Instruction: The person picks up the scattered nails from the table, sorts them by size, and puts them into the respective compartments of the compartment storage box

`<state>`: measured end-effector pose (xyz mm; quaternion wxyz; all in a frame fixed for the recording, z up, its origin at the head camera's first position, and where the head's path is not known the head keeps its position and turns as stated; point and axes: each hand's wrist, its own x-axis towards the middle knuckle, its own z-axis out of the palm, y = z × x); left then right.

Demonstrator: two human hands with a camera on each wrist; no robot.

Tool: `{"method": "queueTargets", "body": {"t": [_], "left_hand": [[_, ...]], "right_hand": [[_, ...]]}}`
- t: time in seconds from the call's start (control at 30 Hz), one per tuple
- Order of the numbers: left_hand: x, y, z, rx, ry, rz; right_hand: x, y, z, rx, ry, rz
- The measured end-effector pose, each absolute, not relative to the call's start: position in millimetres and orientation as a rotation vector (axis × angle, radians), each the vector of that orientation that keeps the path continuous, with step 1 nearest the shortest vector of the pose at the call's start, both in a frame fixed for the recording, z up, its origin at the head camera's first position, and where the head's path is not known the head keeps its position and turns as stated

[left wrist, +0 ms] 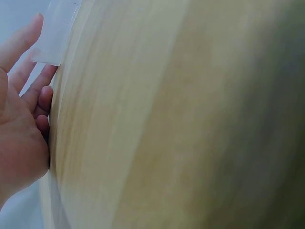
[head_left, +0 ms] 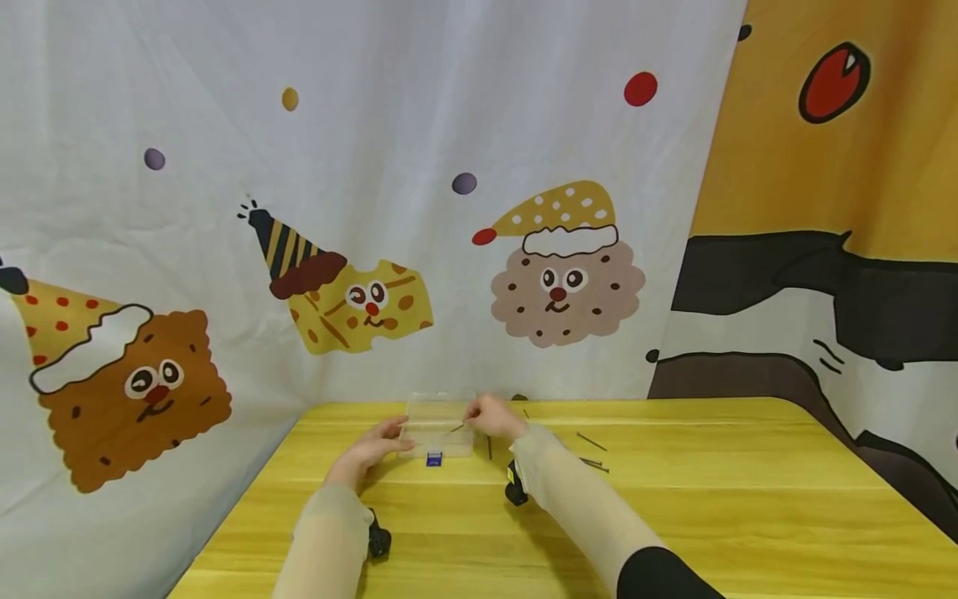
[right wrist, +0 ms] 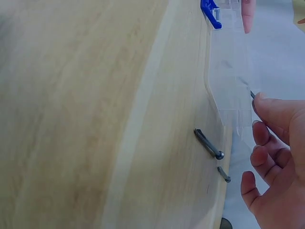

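Observation:
A clear plastic box with a blue latch on its front stands on the table, its lid raised at the back. My left hand holds the box by its left side, thumb and fingers at the wall; the left wrist view shows the box corner at its fingertips. Over the box's right end, my right hand pinches a thin dark nail that points left above the box. In the right wrist view, thumb and fingers cover most of that nail.
Several dark nails lie right of the box, one close beside it and others farther right. A small dark round object sits at the table's back edge. Behind the wooden table hangs a printed curtain.

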<state>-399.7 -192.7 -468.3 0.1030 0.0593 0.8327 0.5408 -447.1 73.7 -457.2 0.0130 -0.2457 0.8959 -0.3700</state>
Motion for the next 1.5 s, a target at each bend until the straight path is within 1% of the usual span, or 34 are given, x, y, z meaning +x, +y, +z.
{"method": "queueTargets", "body": {"t": [0.4, 0.67, 0.8, 1.0, 1.27, 1.5], "left_hand": [[-398.5, -191.3, -467.9, 0.206, 2.455, 1.6], [-399.1, -196.3, -465.9, 0.203, 2.462, 1.574], [-397.2, -196.6, -463.1, 0.208, 2.457, 1.562], [-398.8, -193.2, -465.7, 0.21, 2.43, 1.575], [-399.3, -196.0, -467.0, 0.197, 2.428, 1.587], [-401.1, -195.3, -468.0, 0.193, 2.434, 1.592]], "right_hand": [[-438.2, 82.1, -449.5, -0.759, 2.766, -1.222], [-443.1, 106.6, -445.0, -0.703, 2.76, -1.257], [-442.9, 119.7, -444.0, -0.718, 2.739, -1.279], [-435.1, 134.3, -445.1, -0.768, 2.754, -1.183], [-432.1, 133.0, -448.1, -0.811, 2.763, -1.125], [-436.2, 130.7, -457.5, -0.812, 2.748, -1.098]]}}
